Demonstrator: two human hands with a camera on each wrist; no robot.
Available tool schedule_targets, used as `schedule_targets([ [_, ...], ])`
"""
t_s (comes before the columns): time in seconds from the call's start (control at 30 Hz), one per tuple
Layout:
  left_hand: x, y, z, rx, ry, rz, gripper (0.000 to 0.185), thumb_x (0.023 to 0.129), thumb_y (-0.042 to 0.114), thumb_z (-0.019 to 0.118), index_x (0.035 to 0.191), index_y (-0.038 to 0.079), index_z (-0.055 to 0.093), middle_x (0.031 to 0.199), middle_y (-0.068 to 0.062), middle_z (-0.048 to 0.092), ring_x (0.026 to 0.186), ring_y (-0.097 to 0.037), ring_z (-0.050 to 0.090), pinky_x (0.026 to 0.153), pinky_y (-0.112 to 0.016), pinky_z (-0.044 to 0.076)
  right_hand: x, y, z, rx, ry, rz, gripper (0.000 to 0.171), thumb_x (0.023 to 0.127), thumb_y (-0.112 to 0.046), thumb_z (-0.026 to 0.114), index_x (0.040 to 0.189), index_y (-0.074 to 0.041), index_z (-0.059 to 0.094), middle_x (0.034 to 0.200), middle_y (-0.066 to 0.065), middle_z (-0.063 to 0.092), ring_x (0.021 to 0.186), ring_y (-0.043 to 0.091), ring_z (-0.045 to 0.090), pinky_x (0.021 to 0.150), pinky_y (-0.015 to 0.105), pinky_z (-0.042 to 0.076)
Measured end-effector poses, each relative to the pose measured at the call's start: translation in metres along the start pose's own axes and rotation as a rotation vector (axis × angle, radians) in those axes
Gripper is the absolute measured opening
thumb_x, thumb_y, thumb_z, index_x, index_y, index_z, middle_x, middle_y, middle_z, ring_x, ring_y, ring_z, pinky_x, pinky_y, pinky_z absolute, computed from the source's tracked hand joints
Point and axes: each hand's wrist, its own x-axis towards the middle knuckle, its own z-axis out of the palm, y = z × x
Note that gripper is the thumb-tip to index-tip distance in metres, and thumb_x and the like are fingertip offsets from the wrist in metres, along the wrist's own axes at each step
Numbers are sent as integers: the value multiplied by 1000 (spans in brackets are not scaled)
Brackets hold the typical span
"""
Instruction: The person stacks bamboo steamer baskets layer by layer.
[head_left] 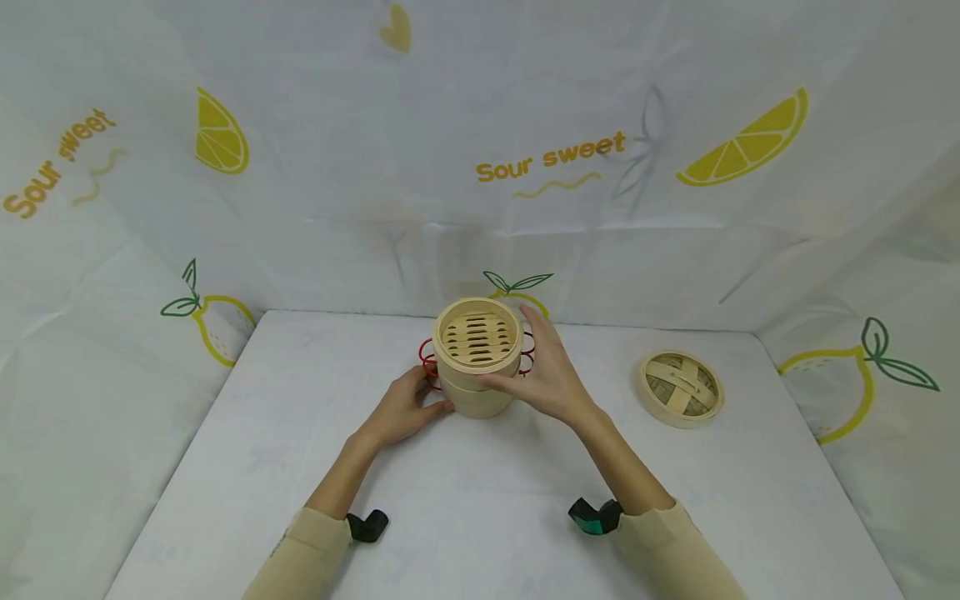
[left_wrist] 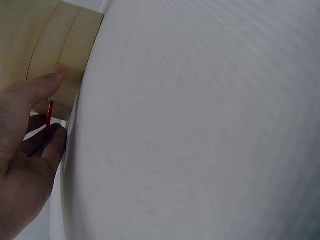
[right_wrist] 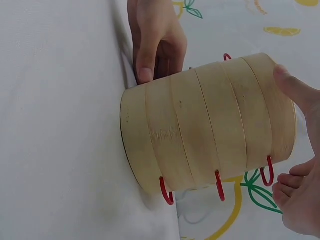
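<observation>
item: steamer stack, pale bamboo, round. stands upright on the white tabletop, between the two hands. uppermost tier uncovered, its slatted floor showing. seams run round the wall in the right wrist view.

fittings: red loops on both flanks of the steamer stack; three in a row on the near flank in the right wrist view.

left hand: at the lower left of the steamer stack. fingers bent, gripping the bottom part; thumb on the wall, fingers beside a red loop.

right hand: at the upper right of the steamer stack. thumb and fingers spread wide round the top tier, holding it; thumb on the wall just under the rim, forefinger round the far side.

lid: one, round, woven, with crossed bands over the top. lies on the tabletop to the right of the steamer stack, well apart from it.

sleeves: a pair, cream, on the near side of the steamer stack. a black fitting at each wrist, the right one with a green patch.

backdrop: white cloth behind the steamer stack, printed with lemons, lemon slices, a heart and "sour sweet" lettering.
</observation>
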Motion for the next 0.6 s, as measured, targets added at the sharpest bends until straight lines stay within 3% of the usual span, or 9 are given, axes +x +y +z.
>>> schedule_targets([
  [0.27,0,-1,1,5,-2,-12,65,94,19,88,146,-2,57,139,-16,67,136,-30,66,122,-41,55,-17,9,-19,-35,44,-23,124,78,-45,98,172,-14,25,178,13,32,165,38,32,131,73,34],
  [0.6,0,-3,2,-2,-1,-10,66,93,17,88,148,-2,56,143,-16,66,139,-31,65,123,-41,55,-49,38,-49,-70,169,-81,107,78,-24,99,165,-7,39,168,19,46,153,44,46,125,71,43],
])
